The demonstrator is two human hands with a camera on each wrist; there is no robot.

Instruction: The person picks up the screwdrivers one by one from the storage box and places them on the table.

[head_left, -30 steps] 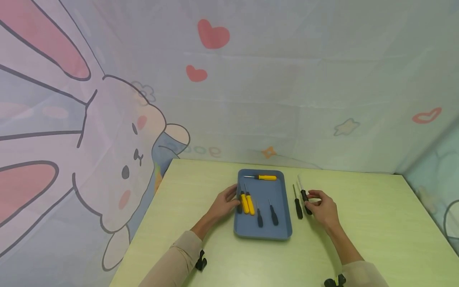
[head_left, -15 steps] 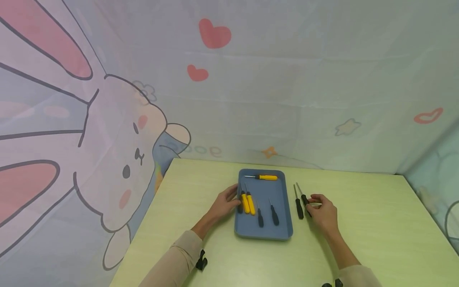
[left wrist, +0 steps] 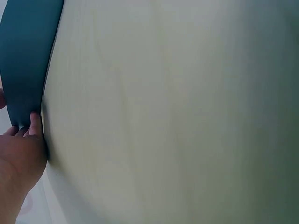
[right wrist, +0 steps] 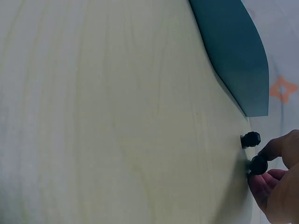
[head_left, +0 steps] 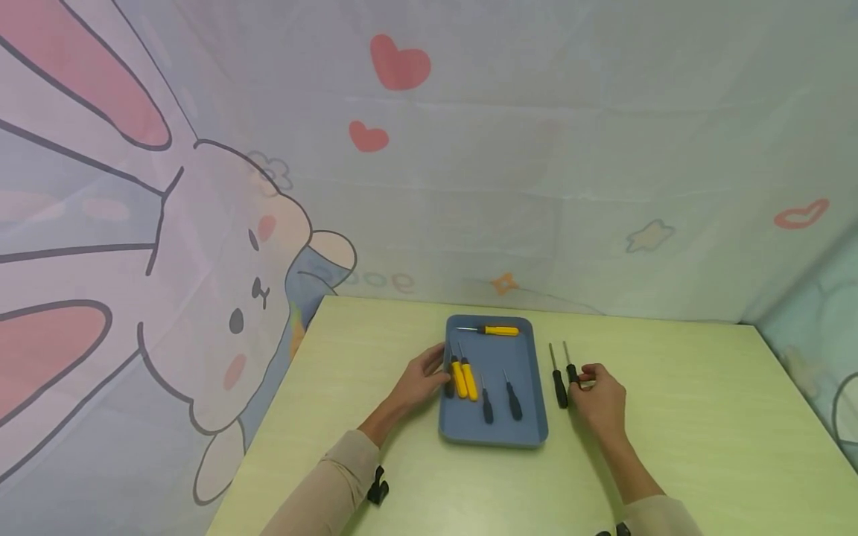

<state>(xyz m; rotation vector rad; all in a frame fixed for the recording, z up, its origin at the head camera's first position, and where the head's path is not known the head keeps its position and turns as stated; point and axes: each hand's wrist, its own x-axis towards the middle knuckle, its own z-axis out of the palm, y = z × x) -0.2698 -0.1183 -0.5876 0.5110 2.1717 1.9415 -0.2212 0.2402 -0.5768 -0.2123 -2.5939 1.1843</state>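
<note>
A pale yellow-green table (head_left: 690,417) with faint wood grain carries a rectangular blue tray (head_left: 492,436) toward its far edge and, just right of that, a black-handled screwdriver (head_left: 560,390) lying beside a second screwdriver (head_left: 572,371) pinched in the person's right hand (head_left: 599,398).

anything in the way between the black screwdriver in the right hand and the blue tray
Yes: another black screwdriver lies on the table between the held screwdriver and the blue tray, just left of the right hand. The tray's raised side also borders that path.
</note>
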